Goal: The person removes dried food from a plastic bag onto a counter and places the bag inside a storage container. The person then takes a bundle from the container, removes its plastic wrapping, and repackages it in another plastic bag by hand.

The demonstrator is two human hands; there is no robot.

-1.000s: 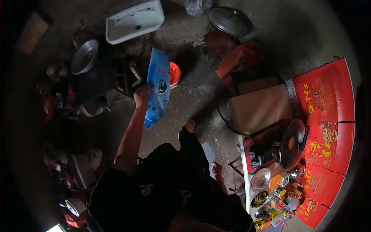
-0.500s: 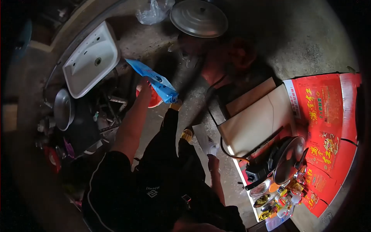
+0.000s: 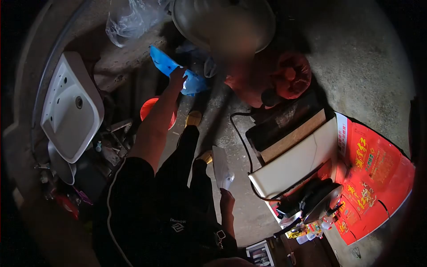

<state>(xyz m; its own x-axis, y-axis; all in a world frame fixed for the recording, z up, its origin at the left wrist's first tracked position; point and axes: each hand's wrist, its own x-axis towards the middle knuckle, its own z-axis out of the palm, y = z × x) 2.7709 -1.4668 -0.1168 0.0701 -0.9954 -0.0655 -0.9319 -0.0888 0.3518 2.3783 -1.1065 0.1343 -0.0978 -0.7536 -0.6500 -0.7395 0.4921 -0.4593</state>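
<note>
My left hand (image 3: pixel 178 76) is stretched forward, closed on a blue plastic bag (image 3: pixel 163 61) with printing on it. The bag hangs beyond a red bucket (image 3: pixel 148 107) on the floor, with my forearm crossing in front of the bucket. Lower down, beside my legs, my right hand (image 3: pixel 227 196) is closed around the end of a pale, flat, crumpled piece that looks like a plastic bag (image 3: pixel 221 165). Its exact kind is unclear in the dim light.
A white sink (image 3: pixel 73 120) stands at left. Ahead are a large metal lid (image 3: pixel 187 20), a clear plastic bag (image 3: pixel 133 22) and red bags (image 3: pixel 293 78). At right, a table (image 3: pixel 298 155) carries a wok (image 3: pixel 327 202) and bottles (image 3: pixel 307 233), next to red cardboard (image 3: pixel 378 178).
My view has shifted forward, towards the lid. My left hand has moved the blue bag away from the bucket, showing more of it. My right hand still holds the pale piece.
</note>
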